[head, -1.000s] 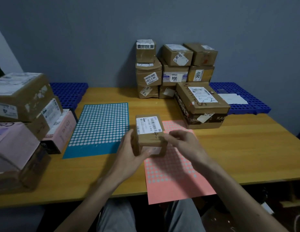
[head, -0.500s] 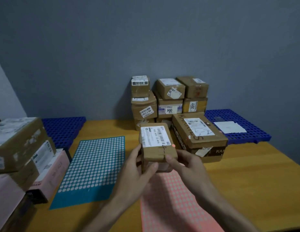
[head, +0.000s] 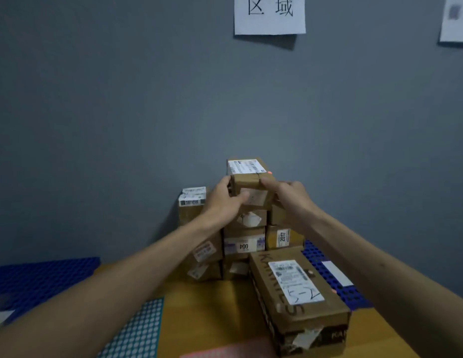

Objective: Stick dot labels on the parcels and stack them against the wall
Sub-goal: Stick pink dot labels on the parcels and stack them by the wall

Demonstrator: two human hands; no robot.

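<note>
Down-left of our left grip (head: pixel 222 200), a teal dot sheet (head: pixel 140 329) lies on the counter (head: pixel 204 311). Left grip clasps the small parcel (head: pixel 251 187) on its left side, thumb across the front. We hold the parcel atop the stack (head: pixel 244 245) by the wall (head: pixel 121 125); can't tell if it rests yet. Red dot (head: pixel 270 172) sits at its top right edge. Right grip (head: pixel 284 197) pinches the parcel's right front corner. Below the right grip, a long box (head: pixel 297 301) w/ label lies on the counter.

parcel (head: pixel 247 167) over stack (head: pixel 244 244) (against wall (head: pixel 147 125)), box (head: pixel 297 288) before
</note>
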